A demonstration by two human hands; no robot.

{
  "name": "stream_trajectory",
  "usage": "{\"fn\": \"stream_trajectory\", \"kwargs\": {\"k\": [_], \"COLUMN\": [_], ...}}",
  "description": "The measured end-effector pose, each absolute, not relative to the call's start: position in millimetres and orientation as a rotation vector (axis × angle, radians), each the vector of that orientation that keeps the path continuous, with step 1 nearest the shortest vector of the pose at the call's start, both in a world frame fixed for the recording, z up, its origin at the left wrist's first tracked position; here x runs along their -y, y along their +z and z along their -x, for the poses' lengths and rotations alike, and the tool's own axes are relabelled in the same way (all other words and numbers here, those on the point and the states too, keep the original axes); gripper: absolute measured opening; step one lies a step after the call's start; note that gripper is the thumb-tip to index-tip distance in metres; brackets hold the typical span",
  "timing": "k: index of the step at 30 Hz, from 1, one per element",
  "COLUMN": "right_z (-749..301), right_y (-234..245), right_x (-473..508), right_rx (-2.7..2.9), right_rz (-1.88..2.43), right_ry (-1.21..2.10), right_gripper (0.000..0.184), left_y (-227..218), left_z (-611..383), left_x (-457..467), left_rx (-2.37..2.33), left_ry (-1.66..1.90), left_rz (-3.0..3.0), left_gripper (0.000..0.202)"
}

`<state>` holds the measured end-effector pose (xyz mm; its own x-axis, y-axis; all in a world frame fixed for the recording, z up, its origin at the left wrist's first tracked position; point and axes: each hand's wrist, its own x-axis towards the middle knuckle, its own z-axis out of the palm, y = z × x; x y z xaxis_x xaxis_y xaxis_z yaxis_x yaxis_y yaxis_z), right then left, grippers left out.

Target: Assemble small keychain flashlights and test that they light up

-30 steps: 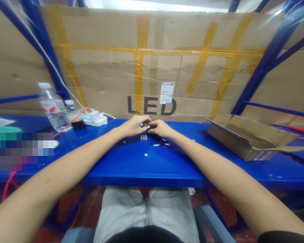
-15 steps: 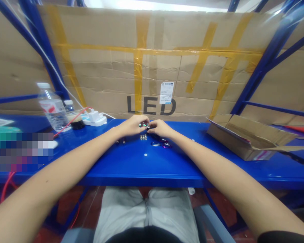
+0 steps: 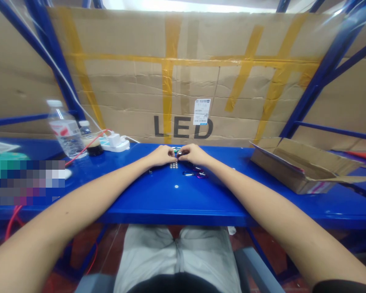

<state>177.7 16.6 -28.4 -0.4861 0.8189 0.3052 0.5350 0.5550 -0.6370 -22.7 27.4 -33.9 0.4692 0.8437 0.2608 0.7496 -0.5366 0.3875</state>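
Note:
My left hand (image 3: pixel 162 155) is closed, its fingertips curled just above a cluster of small round silvery pieces (image 3: pixel 173 165). Whatever it pinches is hidden or too small to name. Facing it from the right, my right hand (image 3: pixel 194 154) pinches a small dark, shiny piece (image 3: pixel 179 154). A shiny green item (image 3: pixel 176 149) shows just beyond the fingertips. Nearer me, below the right hand, lie a silvery-blue carabiner (image 3: pixel 188 173) and a purple carabiner (image 3: pixel 201 175). Dark small items are partly covered by the right hand.
On the blue table (image 3: pixel 171 203) are a white disc (image 3: pixel 176 186), and at left a water bottle (image 3: pixel 65 130), a dark-liquid bottle (image 3: pixel 93 144) and a power strip (image 3: pixel 118 144). An open cardboard box (image 3: pixel 295 175) stands at right. Large cardboard (image 3: pixel 134 93) walls the back.
My left hand has drawn slightly nearer, its fingers dropping toward the silvery pieces. The green item that showed at its fingertips now shows beyond them. My right hand has hardly moved.

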Motion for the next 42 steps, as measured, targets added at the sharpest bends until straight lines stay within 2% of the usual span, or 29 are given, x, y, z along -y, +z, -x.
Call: {"fn": "stream_trajectory", "kwargs": {"k": [2, 9, 23, 33, 39, 42], "right_z": [-177.6, -176.8, -176.4, -175.3, -176.0, -175.8], "right_y": [-28.1, -27.8, -30.0, -29.4, -29.9, -29.7], "right_x": [-16.5, -16.6, -18.9, -17.8, -17.5, -16.5], "right_rx": [2.192, 2.178, 2.193, 2.209, 2.199, 2.206], "right_rz": [1.095, 1.123, 1.098, 1.112, 1.107, 1.11], "right_ry": [0.632, 0.668, 0.652, 0.595, 0.619, 0.613], "right_gripper": [0.01, 0.011, 0.012, 0.011, 0.009, 0.009], "left_y": [-34.6, -30.2, -12.8, -6.0, -9.7, -9.1], "left_z": [27.5, 48.9, 46.8, 44.3, 40.7, 38.0], "left_x": [-33.1, -44.9, -34.5, -25.8, -20.8, -20.2], "left_rx": [-1.444, -1.385, -1.385, -1.336, -1.271, -1.206], "left_ry": [0.658, 0.517, 0.364, 0.203, 0.277, 0.454], "left_rz": [-2.535, -2.585, -2.458, -2.669, -2.722, -2.782], "left_gripper": [0.014, 0.025, 0.011, 0.015, 0.016, 0.018]}}
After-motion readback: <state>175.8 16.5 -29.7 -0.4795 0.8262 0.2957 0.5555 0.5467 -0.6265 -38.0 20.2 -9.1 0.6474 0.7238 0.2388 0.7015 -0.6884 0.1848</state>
